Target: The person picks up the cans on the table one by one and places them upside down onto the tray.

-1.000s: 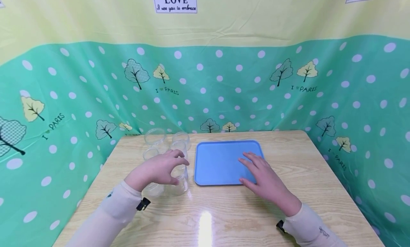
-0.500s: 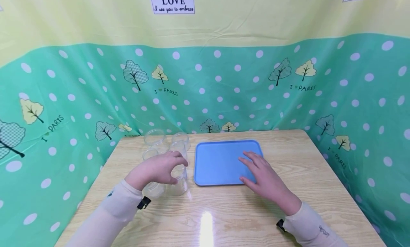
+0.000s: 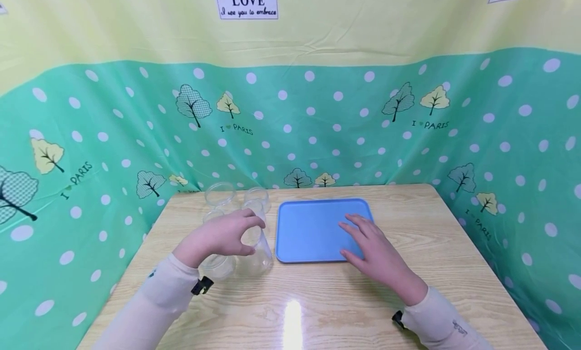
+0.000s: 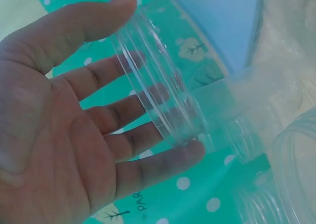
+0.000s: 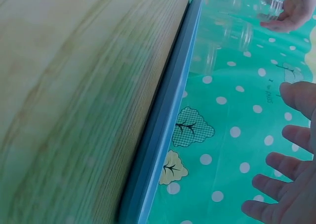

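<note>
My left hand (image 3: 218, 235) holds a clear plastic jar (image 3: 260, 259) by its threaded neck, left of the blue tray. In the left wrist view, thumb and fingers spread round the rim of this jar (image 4: 155, 80), and its mouth faces the palm. Several more clear jars stand close by, one of them a wide jar (image 3: 218, 268) partly behind the wrist. Over the right side of the blue tray (image 3: 308, 231) hovers my right hand (image 3: 376, 251), fingers apart and holding nothing. The right wrist view shows this hand (image 5: 291, 169) beyond the tray's edge.
At the table's back left stand a large clear jar (image 3: 220, 194) and a smaller jar (image 3: 256, 194), with others between them and my left hand. The wooden table (image 3: 345, 304) reaches back to a green dotted cloth (image 3: 290, 118) that hangs round its back and sides.
My left hand has risen slightly, and the jar in its grip has come up and tilted, its base swinging right toward the tray. The right hand stays where it was.
</note>
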Demonstrator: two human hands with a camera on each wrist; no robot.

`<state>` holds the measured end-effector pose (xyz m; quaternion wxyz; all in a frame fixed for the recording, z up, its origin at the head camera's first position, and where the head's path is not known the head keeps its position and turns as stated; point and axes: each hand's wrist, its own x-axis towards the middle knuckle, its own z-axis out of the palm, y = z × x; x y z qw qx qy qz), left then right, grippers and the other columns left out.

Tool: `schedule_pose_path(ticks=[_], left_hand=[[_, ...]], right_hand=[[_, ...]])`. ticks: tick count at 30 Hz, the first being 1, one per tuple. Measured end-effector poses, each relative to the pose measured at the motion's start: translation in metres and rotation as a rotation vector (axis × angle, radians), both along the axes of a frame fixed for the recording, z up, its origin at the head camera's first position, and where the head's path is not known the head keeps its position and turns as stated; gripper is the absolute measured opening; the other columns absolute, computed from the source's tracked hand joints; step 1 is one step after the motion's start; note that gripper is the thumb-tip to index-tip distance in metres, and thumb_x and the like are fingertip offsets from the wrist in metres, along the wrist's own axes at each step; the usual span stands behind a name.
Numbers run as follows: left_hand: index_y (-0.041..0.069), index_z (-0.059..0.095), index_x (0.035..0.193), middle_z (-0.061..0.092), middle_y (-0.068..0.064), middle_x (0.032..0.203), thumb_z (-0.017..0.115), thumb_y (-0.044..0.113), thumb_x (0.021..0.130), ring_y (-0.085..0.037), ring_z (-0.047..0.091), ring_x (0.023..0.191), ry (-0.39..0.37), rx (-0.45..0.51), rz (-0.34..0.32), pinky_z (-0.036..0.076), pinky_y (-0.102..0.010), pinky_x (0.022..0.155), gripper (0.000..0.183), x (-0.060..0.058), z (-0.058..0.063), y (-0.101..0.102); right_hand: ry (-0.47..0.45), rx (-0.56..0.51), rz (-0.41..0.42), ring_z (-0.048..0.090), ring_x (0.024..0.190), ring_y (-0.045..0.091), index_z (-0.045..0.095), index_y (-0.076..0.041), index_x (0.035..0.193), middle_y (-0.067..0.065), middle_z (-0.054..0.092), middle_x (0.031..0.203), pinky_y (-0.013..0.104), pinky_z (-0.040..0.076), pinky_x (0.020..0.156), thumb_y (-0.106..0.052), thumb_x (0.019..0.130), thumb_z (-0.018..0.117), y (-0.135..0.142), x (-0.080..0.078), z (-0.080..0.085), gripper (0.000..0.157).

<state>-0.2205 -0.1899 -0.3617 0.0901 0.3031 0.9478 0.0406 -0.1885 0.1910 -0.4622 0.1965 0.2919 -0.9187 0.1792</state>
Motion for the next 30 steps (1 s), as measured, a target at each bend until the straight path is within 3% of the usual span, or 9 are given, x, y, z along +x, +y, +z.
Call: schedule_pose_path(ticks=[9,16,21,26,30], left_hand=[[0.027,0.056,0.129,0.053,0.004,0.130,0.075,0.040,0.079,-0.017,0.054,0.118,-0.009,0.101,0.037,0.048,-0.038,0.098,0.054,0.002,0.002,-0.004],[0.029,0.054,0.130,0.052,0.011,0.127,0.074,0.045,0.080,-0.013,0.052,0.118,0.033,0.258,0.048,0.048,-0.037,0.097,0.056,0.009,-0.002,-0.014],[0.029,0.053,0.131,0.049,0.011,0.128,0.075,0.043,0.080,-0.011,0.052,0.113,0.089,0.395,0.028,0.054,-0.035,0.085,0.057,0.015,-0.005,-0.020],[0.025,0.054,0.130,0.049,0.009,0.129,0.077,0.041,0.080,-0.012,0.050,0.116,0.079,0.543,0.039,0.057,-0.035,0.080,0.057,0.020,-0.008,-0.020],[0.029,0.053,0.129,0.049,0.012,0.129,0.077,0.042,0.079,-0.009,0.049,0.117,0.087,0.638,0.055,0.058,-0.032,0.079,0.057,0.022,-0.015,-0.017]], right_hand=[[0.025,-0.011,-0.006,0.034,0.139,0.027,0.041,-0.022,0.146,0.005,0.037,0.152,0.053,0.034,0.110,-0.044,0.089,0.065,0.001,-0.002,0.001,0.066],[0.019,-0.040,-0.018,0.035,0.139,0.027,0.043,-0.021,0.145,0.005,0.038,0.151,0.051,0.035,0.110,-0.042,0.088,0.067,0.002,0.000,0.006,0.065],[0.014,-0.071,-0.026,0.036,0.138,0.026,0.040,-0.025,0.146,0.004,0.038,0.150,0.050,0.037,0.109,-0.039,0.088,0.068,0.002,0.002,0.009,0.067],[0.024,-0.098,0.001,0.037,0.138,0.022,0.038,-0.027,0.147,0.002,0.039,0.150,0.047,0.038,0.109,-0.039,0.087,0.069,0.001,0.001,0.009,0.069],[0.022,-0.128,0.025,0.037,0.138,0.019,0.037,-0.026,0.148,0.001,0.039,0.149,0.043,0.039,0.109,-0.039,0.086,0.070,-0.001,0.001,0.009,0.071]])
